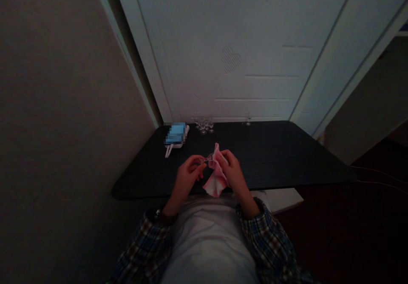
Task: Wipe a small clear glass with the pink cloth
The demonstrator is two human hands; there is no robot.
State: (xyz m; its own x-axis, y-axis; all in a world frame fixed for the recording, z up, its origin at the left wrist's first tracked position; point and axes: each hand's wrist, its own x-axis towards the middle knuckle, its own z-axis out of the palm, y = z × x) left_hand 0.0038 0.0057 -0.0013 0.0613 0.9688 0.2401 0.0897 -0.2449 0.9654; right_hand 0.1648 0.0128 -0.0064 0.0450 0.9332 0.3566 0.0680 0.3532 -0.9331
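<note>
Over the near edge of a black table (270,156), my right hand (234,171) grips a pink and white cloth (216,182) that hangs down from it. My left hand (188,175) pinches a small clear glass (205,160), pressed against the cloth's upper part. The two hands nearly touch. Most of the small glass is hidden by fingers and cloth, and the room is dim.
Several small stemmed glasses (204,125) cluster at the table's far edge, with one more glass (248,120) to their right. A blue and white object with a strap (175,136) lies at the far left. A white door (242,50) stands behind the table.
</note>
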